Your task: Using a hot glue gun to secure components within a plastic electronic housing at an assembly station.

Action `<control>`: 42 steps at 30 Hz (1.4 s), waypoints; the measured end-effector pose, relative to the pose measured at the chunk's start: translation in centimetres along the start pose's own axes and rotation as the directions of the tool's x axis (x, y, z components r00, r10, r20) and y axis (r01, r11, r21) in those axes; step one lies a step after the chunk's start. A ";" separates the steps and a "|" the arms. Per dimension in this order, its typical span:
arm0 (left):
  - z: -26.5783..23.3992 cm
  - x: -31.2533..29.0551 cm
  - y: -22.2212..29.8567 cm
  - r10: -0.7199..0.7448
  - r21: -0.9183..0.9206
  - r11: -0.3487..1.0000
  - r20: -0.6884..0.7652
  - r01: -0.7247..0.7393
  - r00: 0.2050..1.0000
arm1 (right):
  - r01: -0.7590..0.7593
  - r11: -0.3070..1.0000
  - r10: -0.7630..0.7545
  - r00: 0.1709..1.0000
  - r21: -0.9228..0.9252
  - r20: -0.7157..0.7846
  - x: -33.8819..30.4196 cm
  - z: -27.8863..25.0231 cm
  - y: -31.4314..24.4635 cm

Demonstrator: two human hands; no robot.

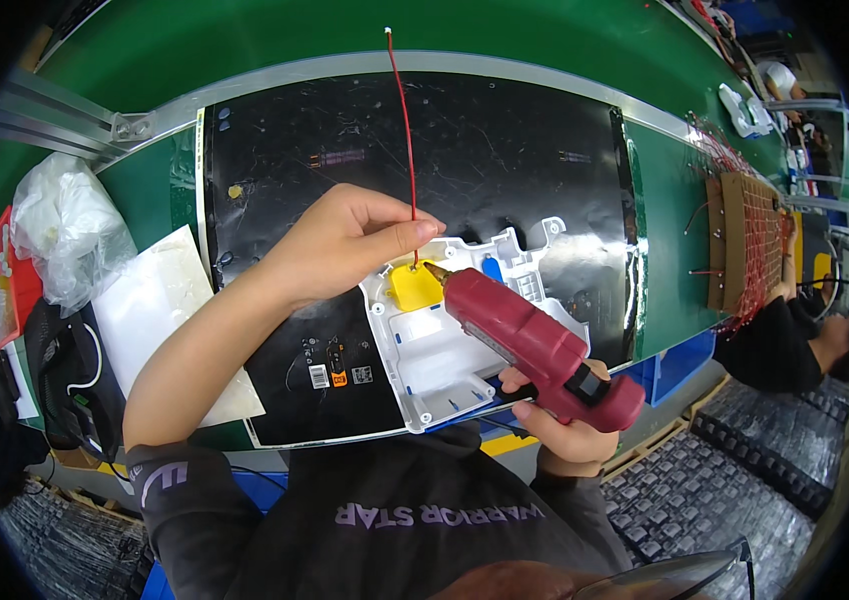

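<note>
Green workbench [675, 300] spreads beneath both your hands, with a black mat [275, 190] laid over its middle. Your left hand [360, 245] reaches across the mat, thumb and forefinger together, pinched on a thin red wire [406, 120]. Beyond those fingers the wire runs up to a small white connector [389, 31]; just below them, its lower end meets a yellow piece [410, 292] seated in a white plastic shell [430, 365]. Your right hand [567, 432] has its fingers wrapped around the handle of a dark red glue gun [515, 320]; you cannot tell whether its trigger is pressed. Forward of those fingers, the nozzle [434, 270] points at the yellow piece, near the foot of the wire. Well left of your left fingers lie a white sheet [155, 310] and a clear plastic bag [70, 235]. Well right of your right fingers, a cardboard box [732, 245] stands with red wires about it.
</note>
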State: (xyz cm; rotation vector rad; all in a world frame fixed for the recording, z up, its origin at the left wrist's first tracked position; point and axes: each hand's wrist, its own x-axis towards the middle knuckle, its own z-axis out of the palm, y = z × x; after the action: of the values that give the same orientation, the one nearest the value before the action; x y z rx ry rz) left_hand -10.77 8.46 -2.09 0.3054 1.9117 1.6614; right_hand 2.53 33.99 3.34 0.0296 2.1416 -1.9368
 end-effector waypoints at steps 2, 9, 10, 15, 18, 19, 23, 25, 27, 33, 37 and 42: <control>0.0 0.0 0.1 -0.005 -0.002 1.000 0.001 0.005 1.000 | -0.033 0.999 0.033 0.999 0.030 0.022 -0.2 -0.1 0.0; 0.1 -0.1 0.2 -0.003 -0.037 0.999 0.002 0.003 1.000 | 0.055 0.982 -0.041 0.996 0.181 -0.083 -0.6 0.4 0.5; 0.1 -0.1 0.2 -0.013 -0.046 0.999 -0.002 0.013 1.000 | 0.046 0.981 -0.025 0.993 0.186 -0.116 -0.7 0.5 0.5; 0.2 -0.1 0.5 -0.019 -0.063 0.998 -0.017 0.018 1.000 | 0.065 0.980 -0.050 0.995 0.186 -0.088 -0.8 0.2 0.8; 0.0 -0.1 1.0 -0.064 -0.109 0.992 0.017 0.065 0.998 | 0.039 0.981 -0.025 0.997 0.189 -0.075 -1.0 0.3 0.7; 0.0 -0.1 1.0 -0.064 -0.114 0.991 0.024 0.066 0.998 | 0.026 0.981 -0.012 0.997 0.192 -0.071 -1.1 0.3 0.8; -0.1 -0.1 1.0 -0.068 -0.129 0.989 0.048 0.073 0.997 | 0.040 0.981 -0.028 0.997 0.188 -0.065 -1.1 0.1 0.8; -0.2 -0.2 1.1 -0.069 -0.130 0.989 0.059 0.076 0.996 | 0.053 0.981 -0.043 0.997 0.188 -0.058 -1.1 0.1 0.7; -0.3 -0.2 1.2 -0.071 -0.131 0.988 0.069 0.079 0.995 | 0.070 0.979 -0.061 0.997 0.191 -0.054 -1.1 0.0 0.9; -0.4 -0.2 1.2 -0.074 -0.158 0.983 0.111 0.091 0.991 | 0.077 0.974 -0.068 0.996 0.211 -0.054 -1.3 -0.1 1.1; -0.5 -0.1 1.3 -0.080 -0.144 0.985 0.130 0.099 0.988 | 0.076 0.974 -0.067 0.996 0.213 -0.050 -1.4 -0.3 1.2; -0.5 0.0 1.3 -0.079 -0.168 0.980 0.146 0.103 0.986 | 0.080 0.973 -0.077 0.997 0.217 -0.022 -1.5 -0.7 1.4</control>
State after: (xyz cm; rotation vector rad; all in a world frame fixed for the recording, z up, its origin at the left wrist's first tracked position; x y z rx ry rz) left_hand -11.32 8.26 -0.77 0.2520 1.6416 1.6876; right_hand 4.11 35.04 2.34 -0.0025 1.9561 -2.2140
